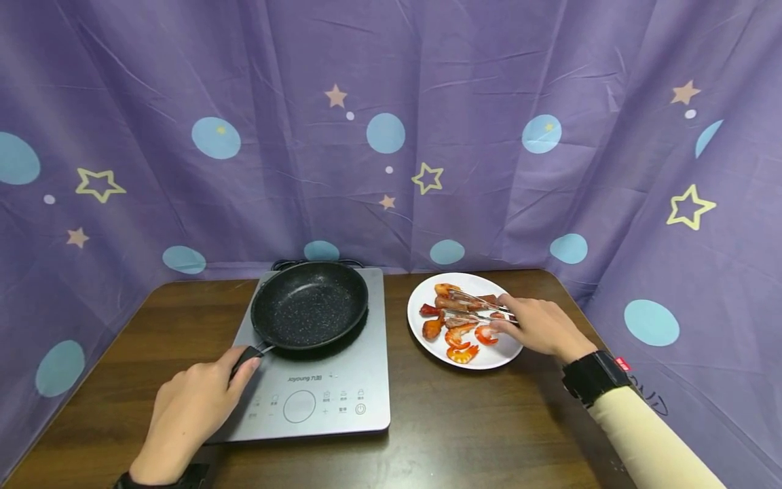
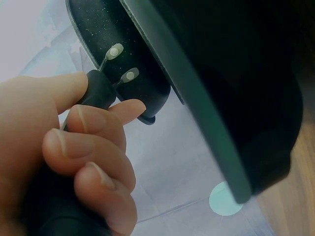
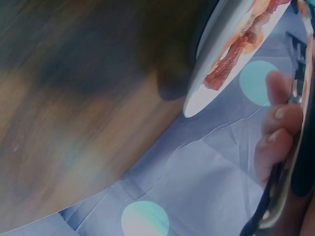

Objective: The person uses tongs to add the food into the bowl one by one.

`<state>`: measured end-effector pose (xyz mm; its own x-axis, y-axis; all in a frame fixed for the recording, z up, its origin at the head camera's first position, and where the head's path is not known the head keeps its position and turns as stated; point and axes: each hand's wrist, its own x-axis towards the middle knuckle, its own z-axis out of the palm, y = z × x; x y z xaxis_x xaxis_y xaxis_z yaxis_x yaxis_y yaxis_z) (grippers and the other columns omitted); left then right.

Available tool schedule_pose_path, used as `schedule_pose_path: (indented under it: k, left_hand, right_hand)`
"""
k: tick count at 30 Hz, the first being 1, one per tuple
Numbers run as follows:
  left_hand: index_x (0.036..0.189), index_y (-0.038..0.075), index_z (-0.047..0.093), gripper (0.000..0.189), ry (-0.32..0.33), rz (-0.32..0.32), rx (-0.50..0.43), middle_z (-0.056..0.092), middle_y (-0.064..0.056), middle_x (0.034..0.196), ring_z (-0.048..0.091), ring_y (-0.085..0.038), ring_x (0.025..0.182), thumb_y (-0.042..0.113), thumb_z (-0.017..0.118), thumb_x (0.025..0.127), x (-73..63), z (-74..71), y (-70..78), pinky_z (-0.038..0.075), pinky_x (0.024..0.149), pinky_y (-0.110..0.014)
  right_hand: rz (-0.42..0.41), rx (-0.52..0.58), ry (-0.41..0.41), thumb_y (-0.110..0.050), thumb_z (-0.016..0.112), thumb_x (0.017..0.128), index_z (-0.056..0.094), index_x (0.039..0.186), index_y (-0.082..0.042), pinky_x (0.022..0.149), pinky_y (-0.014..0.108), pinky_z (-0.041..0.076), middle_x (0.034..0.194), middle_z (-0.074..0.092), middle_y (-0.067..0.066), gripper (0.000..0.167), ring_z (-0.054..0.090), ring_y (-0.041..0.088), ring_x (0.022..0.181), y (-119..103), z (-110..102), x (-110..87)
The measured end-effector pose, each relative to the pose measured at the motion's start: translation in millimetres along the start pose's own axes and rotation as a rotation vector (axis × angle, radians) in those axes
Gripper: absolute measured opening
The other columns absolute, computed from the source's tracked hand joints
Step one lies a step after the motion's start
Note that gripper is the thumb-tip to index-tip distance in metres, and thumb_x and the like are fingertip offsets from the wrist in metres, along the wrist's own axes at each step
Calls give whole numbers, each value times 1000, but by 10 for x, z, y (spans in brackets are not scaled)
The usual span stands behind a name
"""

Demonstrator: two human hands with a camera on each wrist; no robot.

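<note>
Frying pan (image 1: 309, 309) is over the induction cooktop (image 1: 374, 326), at 9 o'clock from the white plate (image 1: 497, 354), handle (image 1: 244, 360) pointing between 7 and 8. Left wrist cam gives what the head cam doesn't: two shiny rivets (image 2: 130, 75) on the pan's wall, plus the left hand's (image 1: 194, 397) fingers curled snugly round the handle. The right hand (image 1: 540, 326) grips metal tongs (image 1: 489, 305) over the plate, tips toward 9 o'clock; head view has the arms a bit apart, can't tell if they've got any food. Right wrist cam only catches a strip of meat (image 3: 229, 64) and cuts the tongs off at its 3 o'clock edge. Pan's base is hidden, so no telling if it's touching. Inside is black with pale specks all over.
</note>
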<state>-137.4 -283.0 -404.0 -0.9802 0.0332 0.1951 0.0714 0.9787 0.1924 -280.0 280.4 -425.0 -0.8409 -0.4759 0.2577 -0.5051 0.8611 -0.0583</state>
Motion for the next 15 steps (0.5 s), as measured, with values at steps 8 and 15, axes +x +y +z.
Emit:
schedule_pose_path:
  k: [8,15]
  left_hand:
    - [141,8,65,58,-19,-11,-1,72,-20,79,55,-27,50,54,51,110,-6,-2,1,36,40,-40]
    - [140,8,66,58,-21,-13,-2,74,-21,83,58,-30,52,55,51,110,2,-2,-1,37,41,-41]
  right_hand:
    - [-24,-27,22,-41,74,100,70,136,-19,64,48,56,98,78,2,42,74,24,82,-132,-12,110]
    - [-54,-62,34,-38,77,98,74,131,-22,57,43,53,87,76,0,36,70,21,72,-214,34,220]
